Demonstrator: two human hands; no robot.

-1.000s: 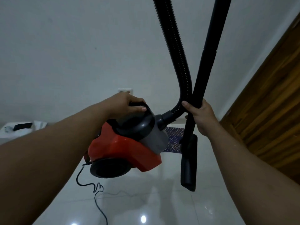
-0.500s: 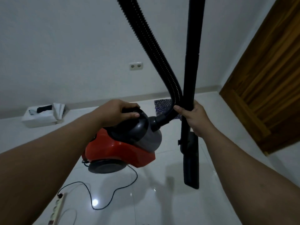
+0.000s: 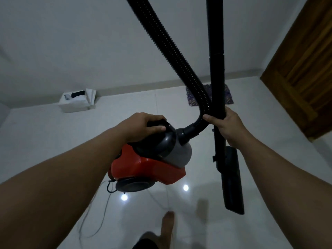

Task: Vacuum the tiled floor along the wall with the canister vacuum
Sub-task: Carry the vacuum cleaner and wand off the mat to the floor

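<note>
A red and grey canister vacuum [image 3: 147, 168] hangs in the air above the white tiled floor [image 3: 197, 221]. My left hand [image 3: 145, 125] is shut on its black top handle. Its ribbed black hose [image 3: 172, 51] curves up out of the frame. My right hand [image 3: 228, 125] grips the black wand [image 3: 216, 69], which stands almost upright. The flat floor nozzle [image 3: 232, 180] dangles below that hand, off the tiles. A cord [image 3: 110, 187] trails from the vacuum's rear.
A white box [image 3: 75, 103] with a dark item on it sits by the far wall. A patterned mat [image 3: 228, 95] lies near the wooden door [image 3: 301, 69] at the right. My bare foot [image 3: 167, 229] shows at the bottom.
The view has tilted down and more floor shows. The white box and the mat now sit nearer. Both hands keep their holds, and my foot has come into view.
</note>
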